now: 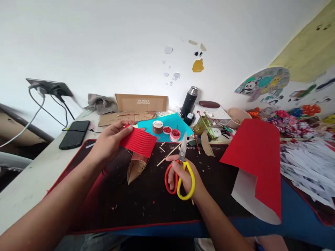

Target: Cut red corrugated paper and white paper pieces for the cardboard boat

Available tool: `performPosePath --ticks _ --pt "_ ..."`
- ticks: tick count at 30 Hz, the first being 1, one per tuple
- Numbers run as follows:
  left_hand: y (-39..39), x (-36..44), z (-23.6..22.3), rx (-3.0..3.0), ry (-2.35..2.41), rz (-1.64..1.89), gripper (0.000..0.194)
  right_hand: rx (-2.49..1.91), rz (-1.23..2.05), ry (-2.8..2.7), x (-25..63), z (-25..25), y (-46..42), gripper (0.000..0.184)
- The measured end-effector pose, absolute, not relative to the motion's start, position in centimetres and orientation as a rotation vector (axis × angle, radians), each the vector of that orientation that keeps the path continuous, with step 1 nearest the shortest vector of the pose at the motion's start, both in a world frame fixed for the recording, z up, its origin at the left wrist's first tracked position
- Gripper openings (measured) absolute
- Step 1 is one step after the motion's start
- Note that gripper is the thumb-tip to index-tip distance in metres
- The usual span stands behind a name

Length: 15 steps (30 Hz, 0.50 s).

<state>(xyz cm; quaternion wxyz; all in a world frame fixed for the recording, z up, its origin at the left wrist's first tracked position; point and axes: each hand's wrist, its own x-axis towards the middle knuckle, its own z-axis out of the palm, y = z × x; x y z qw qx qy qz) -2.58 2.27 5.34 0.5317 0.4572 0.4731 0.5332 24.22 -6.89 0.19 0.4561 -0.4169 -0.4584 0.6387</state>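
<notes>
My left hand (112, 137) pinches the left end of a piece of red corrugated paper (140, 141), thumb on top. Under and in front of that paper lies a small boat-shaped cardboard piece (136, 168), its upper part covered by the paper. My right hand (183, 174) is closed on scissors (186, 181) with one red and one yellow handle loop. Their blades look closed and point up and away from me, apart from the paper. Thin wooden sticks (169, 154) lie on the dark mat (125, 209) just beyond the scissors.
A large curled red sheet (253, 146) stands at the right, beside white paper strips (309, 167). Paint jars (157, 127) sit on a turquoise sheet (146, 124). Behind are a black flask (190, 101) and a jar holding brushes (200, 124). A phone (74, 135) lies left.
</notes>
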Motion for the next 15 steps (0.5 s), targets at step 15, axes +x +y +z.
performPosePath --ticks 15 --pt "0.7 -3.0 3.8 1.174 1.184 1.357 0.041 -0.994 1.504 -1.153 17.9 0.4 -0.7 0.055"
